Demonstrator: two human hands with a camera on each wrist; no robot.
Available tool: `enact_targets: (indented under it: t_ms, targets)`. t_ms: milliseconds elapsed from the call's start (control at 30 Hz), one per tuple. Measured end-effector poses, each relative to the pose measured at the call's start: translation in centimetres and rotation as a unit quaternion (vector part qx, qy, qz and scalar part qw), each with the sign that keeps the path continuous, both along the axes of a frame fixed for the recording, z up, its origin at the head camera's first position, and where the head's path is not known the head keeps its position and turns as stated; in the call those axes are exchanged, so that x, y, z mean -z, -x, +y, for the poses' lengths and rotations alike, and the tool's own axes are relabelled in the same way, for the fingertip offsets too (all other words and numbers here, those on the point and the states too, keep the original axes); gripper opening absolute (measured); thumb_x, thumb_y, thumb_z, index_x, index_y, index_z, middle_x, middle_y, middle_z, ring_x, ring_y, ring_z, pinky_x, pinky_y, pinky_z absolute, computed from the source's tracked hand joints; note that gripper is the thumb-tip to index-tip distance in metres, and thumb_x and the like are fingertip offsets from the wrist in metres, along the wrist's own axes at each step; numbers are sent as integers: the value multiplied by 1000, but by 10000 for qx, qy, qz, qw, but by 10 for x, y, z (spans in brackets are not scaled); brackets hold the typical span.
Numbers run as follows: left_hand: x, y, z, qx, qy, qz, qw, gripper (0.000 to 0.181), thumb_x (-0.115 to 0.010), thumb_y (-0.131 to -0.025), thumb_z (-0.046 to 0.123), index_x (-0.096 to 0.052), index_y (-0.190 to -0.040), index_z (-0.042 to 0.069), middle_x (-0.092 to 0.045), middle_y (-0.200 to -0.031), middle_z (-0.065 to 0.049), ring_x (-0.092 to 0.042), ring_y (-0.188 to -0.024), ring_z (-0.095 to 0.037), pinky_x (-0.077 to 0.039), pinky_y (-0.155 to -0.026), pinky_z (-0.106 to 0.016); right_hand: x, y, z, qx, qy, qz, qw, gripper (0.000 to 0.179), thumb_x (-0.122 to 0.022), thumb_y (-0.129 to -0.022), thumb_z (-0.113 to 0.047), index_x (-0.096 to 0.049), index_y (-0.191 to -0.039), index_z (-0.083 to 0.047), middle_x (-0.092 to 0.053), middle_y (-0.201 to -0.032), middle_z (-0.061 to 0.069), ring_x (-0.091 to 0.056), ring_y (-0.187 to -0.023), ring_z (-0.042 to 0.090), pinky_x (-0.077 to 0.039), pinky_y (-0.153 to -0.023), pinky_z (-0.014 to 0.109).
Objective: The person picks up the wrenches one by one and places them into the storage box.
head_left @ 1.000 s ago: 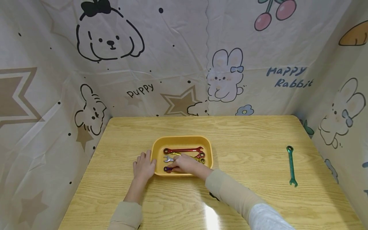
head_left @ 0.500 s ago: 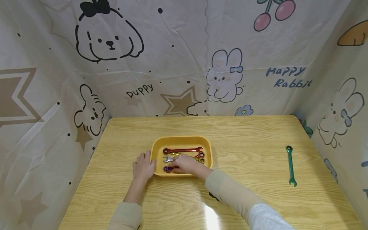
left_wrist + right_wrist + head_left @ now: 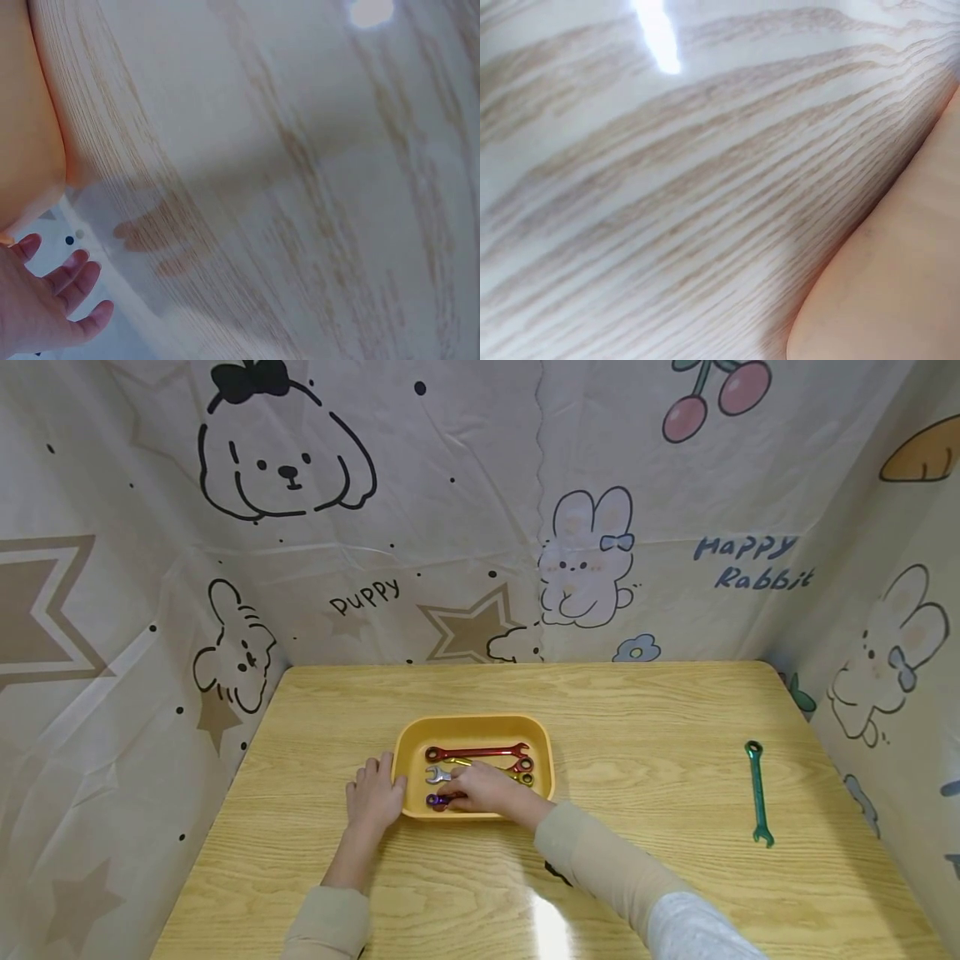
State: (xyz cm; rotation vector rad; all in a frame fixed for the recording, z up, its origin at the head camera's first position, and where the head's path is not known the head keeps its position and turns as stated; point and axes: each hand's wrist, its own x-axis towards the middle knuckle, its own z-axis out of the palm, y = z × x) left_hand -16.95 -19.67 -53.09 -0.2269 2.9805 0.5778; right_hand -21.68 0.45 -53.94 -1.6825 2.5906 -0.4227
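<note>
A yellow tray (image 3: 525, 723) holds several ratchet wrenches. My right hand (image 3: 487, 789) reaches into it and pinches a purple wrench (image 3: 432, 800) near the front wall; the hand covers much of that wrench. Behind it lie a silver wrench (image 3: 437, 774), partly under the hand, and a red wrench (image 3: 480, 752) along the back. Yellow and red ring ends show right of the hand. My left hand (image 3: 375, 793) rests at the tray's left rim, thumb on the edge; its fingers (image 3: 71, 274) look loosely bent in the left wrist view. The right wrist view shows the tray's outer wall (image 3: 892, 292), no fingers.
A green wrench (image 3: 759, 793) lies alone on the wooden table (image 3: 645, 735), far to the right of the tray. Printed cloth walls (image 3: 465, 527) stand behind the table and on both sides.
My right fingers have shifted the purple wrench very slightly, and its ring end turns a little more into view. The left hand and the tray hold still.
</note>
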Motion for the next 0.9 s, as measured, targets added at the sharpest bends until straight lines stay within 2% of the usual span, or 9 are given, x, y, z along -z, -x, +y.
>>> enact_targets:
  t_ms: [167, 500, 900]
  targets:
    - [0, 0, 0, 19, 17, -4, 10000, 47, -37, -92, 32, -34, -134, 10, -42, -123, -20, -41, -108, -36, -31, -86, -55, 0, 0, 1, 96, 380, -93, 9992, 18, -65, -84, -22, -71, -99, -12, -58, -84, -1, -53, -67, 7, -43, -61, 18]
    - [0, 0, 0, 10, 35, 22, 10000, 47, -36, -92, 32, -35, -133, 10, -43, -122, -20, -41, -108, -36, -32, -86, -55, -4, -2, 5, 499, 1243, 130, 9909, 18, -64, -84, -16, -71, -100, -12, -60, -91, 1, -55, -72, 10, -44, -68, 25]
    - [0, 0, 1, -40, -4, -7, 10000, 47, -36, -92, 32, -35, -133, 10, -42, -123, -20, -41, -108, -35, -31, -87, -55, -12, -2, 20, 1040, 1100, 709, 9859, 34, -65, -84, -23, -63, -116, -14, -59, -111, 6, -56, -102, 21, -42, -89, 39]
